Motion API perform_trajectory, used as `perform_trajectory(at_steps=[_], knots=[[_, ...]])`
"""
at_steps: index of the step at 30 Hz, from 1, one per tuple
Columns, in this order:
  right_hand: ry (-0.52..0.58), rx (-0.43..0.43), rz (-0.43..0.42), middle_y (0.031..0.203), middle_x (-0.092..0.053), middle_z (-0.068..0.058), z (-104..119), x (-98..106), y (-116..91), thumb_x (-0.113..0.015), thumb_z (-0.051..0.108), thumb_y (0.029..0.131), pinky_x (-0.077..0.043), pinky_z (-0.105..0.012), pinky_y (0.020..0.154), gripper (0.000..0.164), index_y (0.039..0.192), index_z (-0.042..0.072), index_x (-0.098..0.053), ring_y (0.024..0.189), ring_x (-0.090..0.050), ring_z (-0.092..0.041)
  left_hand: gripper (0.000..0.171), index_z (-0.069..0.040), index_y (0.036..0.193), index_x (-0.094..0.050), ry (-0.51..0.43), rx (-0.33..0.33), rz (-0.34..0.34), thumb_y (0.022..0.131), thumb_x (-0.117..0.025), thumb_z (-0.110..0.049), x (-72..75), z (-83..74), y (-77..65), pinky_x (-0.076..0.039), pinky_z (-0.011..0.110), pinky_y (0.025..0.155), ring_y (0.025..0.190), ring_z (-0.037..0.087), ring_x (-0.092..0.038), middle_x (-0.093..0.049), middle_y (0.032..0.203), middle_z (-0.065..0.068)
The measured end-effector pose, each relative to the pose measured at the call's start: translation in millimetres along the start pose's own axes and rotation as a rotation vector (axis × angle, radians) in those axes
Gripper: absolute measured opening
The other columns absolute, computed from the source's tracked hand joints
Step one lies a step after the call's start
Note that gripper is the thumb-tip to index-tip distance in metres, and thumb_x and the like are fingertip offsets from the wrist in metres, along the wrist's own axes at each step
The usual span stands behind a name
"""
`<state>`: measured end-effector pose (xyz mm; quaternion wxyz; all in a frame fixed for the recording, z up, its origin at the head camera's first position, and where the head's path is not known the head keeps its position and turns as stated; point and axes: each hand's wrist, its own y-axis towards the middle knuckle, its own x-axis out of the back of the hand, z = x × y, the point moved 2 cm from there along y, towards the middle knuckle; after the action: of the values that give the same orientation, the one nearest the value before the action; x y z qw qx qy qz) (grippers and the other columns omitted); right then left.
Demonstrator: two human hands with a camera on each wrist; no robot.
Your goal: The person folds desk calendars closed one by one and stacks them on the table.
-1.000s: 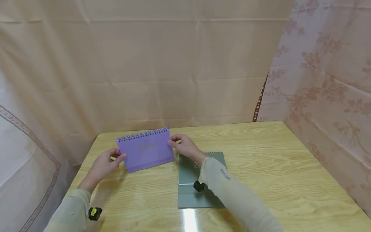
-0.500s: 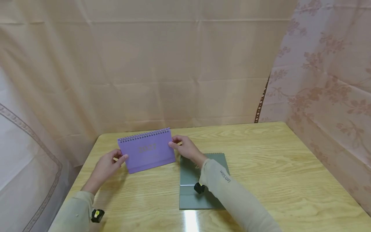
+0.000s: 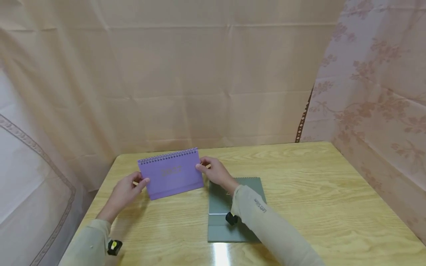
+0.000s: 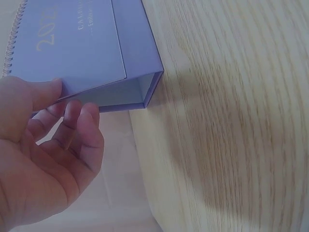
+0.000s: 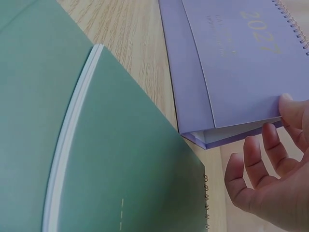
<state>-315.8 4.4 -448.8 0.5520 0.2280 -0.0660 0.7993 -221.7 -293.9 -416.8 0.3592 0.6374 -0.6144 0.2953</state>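
A purple spiral-bound desk calendar [image 3: 171,175] stands propped as a tent on the left part of the table, its coil along the top and gold lettering on the front. My left hand [image 3: 124,192] pinches its left side edge, thumb on the front cover, as the left wrist view also shows with the hand [image 4: 53,145]. At the opposite edge my right hand [image 3: 216,171] pinches the calendar with thumb in front. Below the right forearm lies a green spiral-bound desk calendar [image 3: 219,229], flat on the table and partly hidden by the sleeve.
The wooden table [image 3: 299,192] has a bright reflection near its front edge. A beige curtain [image 3: 199,81] hangs behind it, with a flowered cloth [image 3: 382,111] on the right and a white cloth [image 3: 26,177] on the left.
The whole scene shifts slightly right and down in the head view. Both hands keep their hold on the purple calendar, which looks unmoved on the table.
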Motion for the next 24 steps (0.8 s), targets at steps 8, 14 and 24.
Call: perform_trajectory(at_steps=[8,14,24], knots=[[-0.002,-0.009,-0.005,0.094,-0.064,-0.004,3.8,4.5,-0.9,-0.066,0.019,0.101,-0.051,-0.035,0.083,0.014,0.104,0.005,-0.068,0.092,-0.060,-0.024,0.026,-0.004,0.100,-0.062,-0.001,-0.005,-0.003,0.103,-0.062,-0.030,0.3,-3.1,2.3,-0.049,0.034,0.067,0.077,0.021,-0.060,-0.066,0.089,0.006],[0.014,-0.008,0.004,0.094,-0.064,-0.004,4.4,5.3,-0.7,-0.065,0.019,0.101,-0.051,-0.035,0.083,0.015,0.105,0.005,-0.068,0.093,-0.059,-0.026,0.026,-0.004,0.099,-0.062,-0.006,-0.001,0.004,0.104,-0.061,-0.029,0.9,-5.6,1.8,-0.049,0.034,0.067,0.077,0.021,-0.059,-0.066,0.088,0.006],[0.001,-0.022,0.006,0.097,-0.065,-0.004,4.4,4.7,-0.5,-0.065,0.021,0.101,-0.051,-0.034,0.081,0.015,0.105,0.006,-0.068,0.095,-0.060,-0.025,0.029,-0.003,0.102,-0.062,0.003,0.027,0.020,0.104,-0.060,-0.033,0.7,-4.8,0.6,-0.050,0.035,0.069,0.082,0.024,-0.062,-0.066,0.092,0.008]])
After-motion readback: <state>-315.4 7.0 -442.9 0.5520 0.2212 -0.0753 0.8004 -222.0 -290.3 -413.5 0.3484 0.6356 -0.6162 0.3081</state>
